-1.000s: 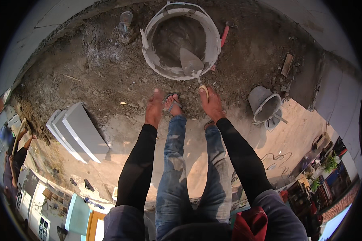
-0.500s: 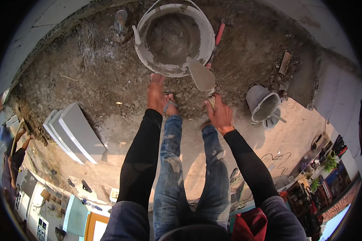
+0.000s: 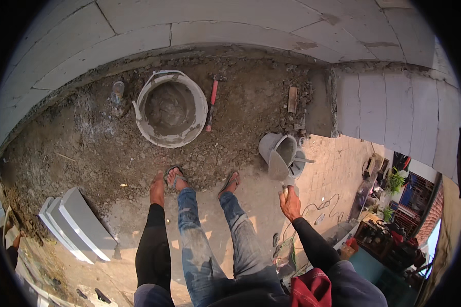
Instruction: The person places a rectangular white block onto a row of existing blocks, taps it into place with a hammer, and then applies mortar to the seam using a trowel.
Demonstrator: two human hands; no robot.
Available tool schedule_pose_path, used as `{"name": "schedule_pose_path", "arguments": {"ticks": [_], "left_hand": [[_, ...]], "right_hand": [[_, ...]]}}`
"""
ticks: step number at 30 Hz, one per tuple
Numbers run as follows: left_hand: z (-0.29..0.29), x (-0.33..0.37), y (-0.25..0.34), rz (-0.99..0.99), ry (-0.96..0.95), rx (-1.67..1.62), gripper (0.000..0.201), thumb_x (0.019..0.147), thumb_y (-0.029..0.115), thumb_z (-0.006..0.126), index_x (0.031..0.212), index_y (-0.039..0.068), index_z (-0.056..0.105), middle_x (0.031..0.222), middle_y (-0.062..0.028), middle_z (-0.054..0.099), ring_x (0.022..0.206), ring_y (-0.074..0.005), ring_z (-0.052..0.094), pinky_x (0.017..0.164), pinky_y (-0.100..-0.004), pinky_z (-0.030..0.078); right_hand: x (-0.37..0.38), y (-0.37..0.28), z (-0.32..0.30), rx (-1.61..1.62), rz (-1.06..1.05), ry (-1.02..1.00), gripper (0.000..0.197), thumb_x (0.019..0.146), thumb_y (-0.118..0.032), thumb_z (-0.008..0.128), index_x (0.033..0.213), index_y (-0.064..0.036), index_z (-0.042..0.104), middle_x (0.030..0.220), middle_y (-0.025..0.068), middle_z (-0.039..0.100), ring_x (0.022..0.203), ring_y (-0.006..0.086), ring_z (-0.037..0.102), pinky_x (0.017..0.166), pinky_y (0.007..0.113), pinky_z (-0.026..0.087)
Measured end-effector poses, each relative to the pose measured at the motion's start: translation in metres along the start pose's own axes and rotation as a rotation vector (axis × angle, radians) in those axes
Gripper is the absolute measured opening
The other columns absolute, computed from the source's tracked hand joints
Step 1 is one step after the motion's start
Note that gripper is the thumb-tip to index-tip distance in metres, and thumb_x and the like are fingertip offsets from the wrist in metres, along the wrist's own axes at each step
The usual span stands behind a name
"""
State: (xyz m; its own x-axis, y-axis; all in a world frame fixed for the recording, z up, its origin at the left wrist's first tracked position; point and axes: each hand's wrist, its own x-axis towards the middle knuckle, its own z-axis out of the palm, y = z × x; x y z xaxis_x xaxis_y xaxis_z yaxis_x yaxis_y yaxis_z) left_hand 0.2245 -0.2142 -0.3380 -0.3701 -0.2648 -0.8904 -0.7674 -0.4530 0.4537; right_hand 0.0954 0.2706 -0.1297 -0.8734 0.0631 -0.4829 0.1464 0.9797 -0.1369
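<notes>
My right hand [image 3: 291, 204] is closed round the handle of a trowel [image 3: 278, 166]. The trowel's grey, mortar-coated blade overlaps the near side of a small grey bucket [image 3: 269, 145] in the view; whether they touch I cannot tell. My left hand [image 3: 157, 190] hangs beside my left foot with its fingers stretched downward and nothing visible in them. Beyond my feet stands a large round tub [image 3: 198, 121] with a mortar-smeared rim, holding wet grey mortar [image 3: 169, 105].
A red-handled hammer [image 3: 213, 97] lies right of the tub, a clear cup [image 3: 118, 89] left of it. Grey blocks [image 3: 82, 222] lean together at left. A brick piece [image 3: 292, 99] lies near the block wall [image 3: 230, 36]. A cable [image 3: 322, 203] trails at right. Another person's hand [image 3: 19, 239] shows at far left.
My right hand has carried the trowel away from the large tub, rightward to the small bucket. My left hand has drawn back from the tub's near rim. The view has shifted right.
</notes>
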Motion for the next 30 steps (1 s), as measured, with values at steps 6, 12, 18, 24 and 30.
{"name": "schedule_pose_path", "arguments": {"ticks": [6, 12, 18, 24, 30], "left_hand": [[-0.101, -0.102, -0.141, -0.345, -0.030, 0.596, 0.066, 0.094, 0.042, 0.063, 0.147, 0.004, 0.049, 0.149, -0.0154, 0.050, 0.131, -0.0355, 0.052, 0.098, -0.0597, 0.046], [-0.108, -0.139, 0.034, -0.237, -0.144, 0.877, 0.078, 0.090, 0.052, 0.066, 0.151, 0.009, 0.044, 0.147, -0.0171, 0.052, 0.131, -0.0296, 0.052, 0.102, -0.0492, 0.045], [-0.093, -0.184, 0.213, 0.061, -0.082, 1.081, 0.089, 0.086, 0.063, 0.069, 0.155, 0.015, 0.039, 0.145, -0.0187, 0.055, 0.132, -0.0237, 0.052, 0.107, -0.0387, 0.044], [0.180, -0.312, 0.428, 0.895, -0.106, 0.908, 0.066, 0.088, 0.031, 0.074, 0.137, -0.008, 0.054, 0.121, -0.0273, 0.067, 0.111, -0.0305, 0.068, 0.095, -0.0389, 0.052], [0.448, -0.465, 0.642, 1.766, 0.017, 1.180, 0.070, 0.088, 0.037, 0.076, 0.146, 0.009, 0.050, 0.151, -0.0198, 0.047, 0.142, -0.0360, 0.041, 0.114, -0.0495, 0.037]], "right_hand": [[-0.122, 0.065, -0.096, 0.074, 0.626, 0.037, 0.056, 0.094, -0.049, 0.048, 0.124, -0.0017, 0.056, 0.109, 0.0316, 0.068, 0.104, 0.0495, 0.064, 0.092, 0.055, 0.049], [-0.170, 0.100, -0.044, 0.526, 0.643, 0.320, 0.041, 0.098, -0.037, 0.054, 0.112, 0.0015, 0.051, 0.084, 0.0222, 0.066, 0.056, 0.0290, 0.068, 0.046, 0.042, 0.055], [-0.114, 0.024, -0.087, 0.954, 0.693, 0.279, 0.043, 0.099, -0.039, 0.050, 0.117, 0.0003, 0.052, 0.089, 0.0234, 0.068, 0.069, 0.0365, 0.070, 0.051, 0.043, 0.054], [0.013, 0.031, -0.175, 1.161, 0.582, 0.416, 0.035, 0.102, -0.037, 0.047, 0.119, -0.0056, 0.052, 0.075, 0.0102, 0.058, 0.048, 0.0207, 0.057, 0.039, 0.036, 0.047], [0.204, 0.051, -0.335, 1.054, 0.273, 0.598, 0.045, 0.104, -0.037, 0.044, 0.129, -0.0012, 0.055, 0.117, 0.0296, 0.065, 0.109, 0.0494, 0.059, 0.091, 0.056, 0.045]]}}
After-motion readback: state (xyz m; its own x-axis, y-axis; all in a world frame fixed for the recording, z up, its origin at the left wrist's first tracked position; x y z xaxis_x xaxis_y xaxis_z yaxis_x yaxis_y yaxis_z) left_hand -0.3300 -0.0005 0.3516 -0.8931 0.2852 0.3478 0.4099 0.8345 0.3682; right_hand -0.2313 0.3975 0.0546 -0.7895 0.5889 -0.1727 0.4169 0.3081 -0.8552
